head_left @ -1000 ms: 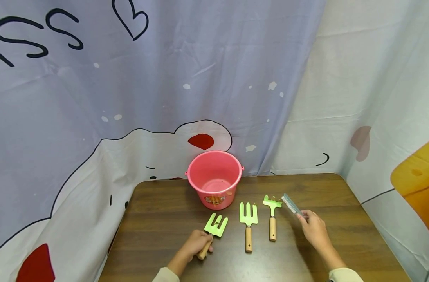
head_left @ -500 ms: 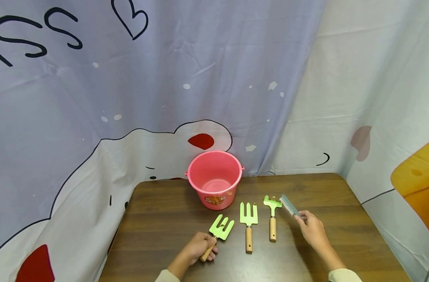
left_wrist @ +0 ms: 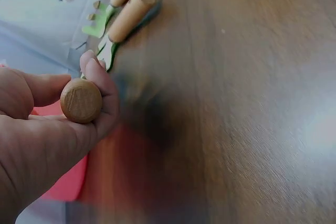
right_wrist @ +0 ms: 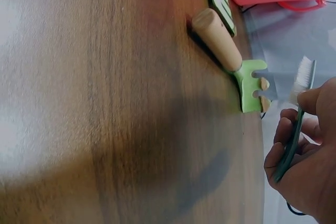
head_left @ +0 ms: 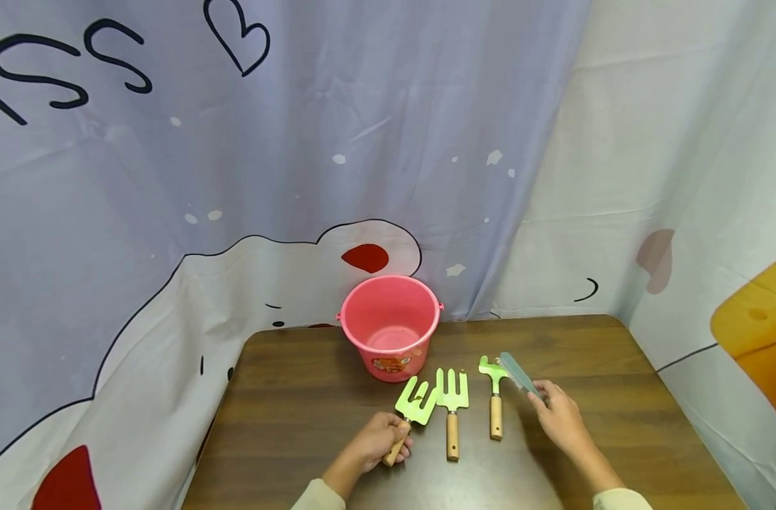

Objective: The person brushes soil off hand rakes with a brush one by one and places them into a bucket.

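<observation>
In the head view my left hand (head_left: 380, 440) grips the wooden handle of a light green hand fork (head_left: 416, 402), its tines slanting up to the right. The left wrist view shows the handle's round end (left_wrist: 81, 101) between curled fingers and thumb. A second green fork (head_left: 452, 400) lies on the table just right of it, the tines almost meeting. Further right lies a small green rake (head_left: 495, 397). My right hand (head_left: 561, 419) pinches a grey-green brush (head_left: 517, 370) with white bristles, held above the table beside the rake's head.
A pink bucket (head_left: 391, 354) stands at the back of the brown wooden table (head_left: 286, 397). Behind the table hangs a printed curtain (head_left: 299, 156). Brown bits stick to the rake (right_wrist: 252, 85) in the right wrist view.
My left hand has carried the fork right, close to the second fork. The brush in my right hand has shifted slightly left and turned, its bristles nearer the rake.
</observation>
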Motion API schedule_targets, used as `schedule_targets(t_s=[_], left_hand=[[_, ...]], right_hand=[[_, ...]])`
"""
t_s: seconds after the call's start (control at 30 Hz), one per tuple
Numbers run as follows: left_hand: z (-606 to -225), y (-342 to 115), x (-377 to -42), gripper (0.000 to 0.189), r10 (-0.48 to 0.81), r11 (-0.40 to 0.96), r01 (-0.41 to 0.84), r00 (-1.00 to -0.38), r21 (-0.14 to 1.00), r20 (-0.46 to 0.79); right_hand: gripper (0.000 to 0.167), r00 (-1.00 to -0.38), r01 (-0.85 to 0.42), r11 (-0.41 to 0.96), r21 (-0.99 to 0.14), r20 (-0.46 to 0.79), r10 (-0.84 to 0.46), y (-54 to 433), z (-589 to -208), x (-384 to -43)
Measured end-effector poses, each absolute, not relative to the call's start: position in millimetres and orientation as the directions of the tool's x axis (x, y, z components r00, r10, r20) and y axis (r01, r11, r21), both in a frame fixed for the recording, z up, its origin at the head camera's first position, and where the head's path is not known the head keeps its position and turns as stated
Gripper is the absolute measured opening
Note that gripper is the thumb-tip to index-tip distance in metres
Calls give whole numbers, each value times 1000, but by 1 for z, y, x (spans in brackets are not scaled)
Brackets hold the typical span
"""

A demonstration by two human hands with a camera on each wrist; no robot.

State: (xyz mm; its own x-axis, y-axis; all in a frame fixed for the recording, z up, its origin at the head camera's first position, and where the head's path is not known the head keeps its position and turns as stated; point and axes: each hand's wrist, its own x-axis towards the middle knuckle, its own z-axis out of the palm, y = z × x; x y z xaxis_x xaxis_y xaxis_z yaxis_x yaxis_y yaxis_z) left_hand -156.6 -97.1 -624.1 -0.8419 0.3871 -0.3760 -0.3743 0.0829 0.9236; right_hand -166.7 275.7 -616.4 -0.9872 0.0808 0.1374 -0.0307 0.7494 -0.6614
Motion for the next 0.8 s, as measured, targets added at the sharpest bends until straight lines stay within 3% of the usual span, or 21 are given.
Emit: schedule_targets(t_s=[0.8], left_hand=[[-600, -41, -180, 24, 363, 39, -358, -865, 933, -347]], right_hand=[[22, -945, -231, 757, -611, 327, -25, 243, -599, -169]])
